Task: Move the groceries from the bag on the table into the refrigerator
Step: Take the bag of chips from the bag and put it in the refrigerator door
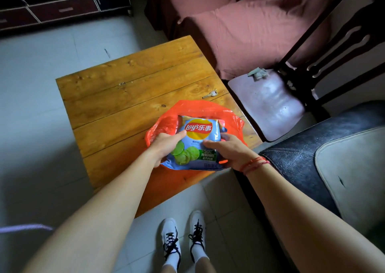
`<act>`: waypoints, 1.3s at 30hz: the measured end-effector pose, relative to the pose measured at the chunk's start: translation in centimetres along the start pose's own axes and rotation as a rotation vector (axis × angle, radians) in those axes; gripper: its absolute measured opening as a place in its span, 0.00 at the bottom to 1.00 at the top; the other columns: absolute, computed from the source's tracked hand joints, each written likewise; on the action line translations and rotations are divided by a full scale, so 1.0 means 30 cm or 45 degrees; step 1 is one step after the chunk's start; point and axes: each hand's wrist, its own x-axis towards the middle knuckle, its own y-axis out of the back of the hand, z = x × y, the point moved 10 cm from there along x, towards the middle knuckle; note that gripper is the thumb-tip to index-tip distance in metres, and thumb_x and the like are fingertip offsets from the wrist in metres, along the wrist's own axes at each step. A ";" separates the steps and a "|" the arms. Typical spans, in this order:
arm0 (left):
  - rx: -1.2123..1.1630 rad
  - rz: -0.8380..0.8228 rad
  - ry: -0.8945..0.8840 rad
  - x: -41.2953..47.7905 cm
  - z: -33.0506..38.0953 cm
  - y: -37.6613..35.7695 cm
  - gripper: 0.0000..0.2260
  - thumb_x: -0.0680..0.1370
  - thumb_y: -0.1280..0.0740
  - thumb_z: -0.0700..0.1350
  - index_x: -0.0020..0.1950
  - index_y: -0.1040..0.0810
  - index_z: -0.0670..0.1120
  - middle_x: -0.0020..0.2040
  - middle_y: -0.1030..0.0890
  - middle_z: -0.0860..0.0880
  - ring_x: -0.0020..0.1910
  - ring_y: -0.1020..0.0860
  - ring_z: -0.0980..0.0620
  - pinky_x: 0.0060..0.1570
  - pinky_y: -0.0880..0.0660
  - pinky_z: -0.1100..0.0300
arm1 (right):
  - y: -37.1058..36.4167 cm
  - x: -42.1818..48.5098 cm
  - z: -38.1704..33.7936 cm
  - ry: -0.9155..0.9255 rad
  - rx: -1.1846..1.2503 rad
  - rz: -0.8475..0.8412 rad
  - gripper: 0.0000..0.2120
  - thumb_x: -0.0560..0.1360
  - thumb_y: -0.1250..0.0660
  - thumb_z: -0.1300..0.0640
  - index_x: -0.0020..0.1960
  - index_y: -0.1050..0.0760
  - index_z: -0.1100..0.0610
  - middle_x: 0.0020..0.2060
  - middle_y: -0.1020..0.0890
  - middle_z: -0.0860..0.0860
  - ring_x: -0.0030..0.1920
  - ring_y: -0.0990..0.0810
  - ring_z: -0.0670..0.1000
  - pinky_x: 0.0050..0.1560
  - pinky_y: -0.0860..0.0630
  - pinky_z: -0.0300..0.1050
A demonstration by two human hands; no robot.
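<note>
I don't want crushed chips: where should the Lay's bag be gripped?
By its side edges, one hand from each side, where the left hand and right hand grip now. The chip bag lies face up and puffed in the open orange bag, so edge grips probably spare its middle.

Probably a home living room: covered sofa [250,33], wooden table [125,89], cabinet [62,4].

chip packet [198,139] in bag [233,118] on table [116,89]; key [210,94] behind bag.
</note>
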 end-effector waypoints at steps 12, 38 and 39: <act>-0.250 -0.017 -0.363 -0.393 0.312 0.129 0.19 0.69 0.22 0.40 0.58 0.20 0.41 0.50 0.15 0.42 0.47 0.16 0.43 0.40 0.20 0.54 | 0.001 -0.355 -0.350 0.312 -0.143 -0.145 0.23 0.64 0.20 0.54 0.58 0.22 0.50 0.48 0.16 0.57 0.42 0.18 0.58 0.45 0.20 0.54; -0.177 0.063 -1.257 -1.255 1.035 0.432 0.21 0.63 0.23 0.45 0.55 0.17 0.42 0.50 0.15 0.41 0.51 0.17 0.38 0.52 0.21 0.39 | -0.039 -1.083 -1.149 1.163 0.033 -0.183 0.14 0.65 0.23 0.57 0.50 0.17 0.54 0.50 0.14 0.57 0.51 0.15 0.57 0.56 0.21 0.61; -0.180 0.058 -1.267 -1.261 1.036 0.435 0.21 0.64 0.24 0.45 0.56 0.18 0.42 0.51 0.15 0.42 0.52 0.17 0.39 0.52 0.20 0.41 | -0.048 -1.093 -1.154 1.173 0.024 -0.207 0.15 0.66 0.23 0.57 0.52 0.18 0.54 0.51 0.14 0.57 0.52 0.16 0.58 0.56 0.21 0.61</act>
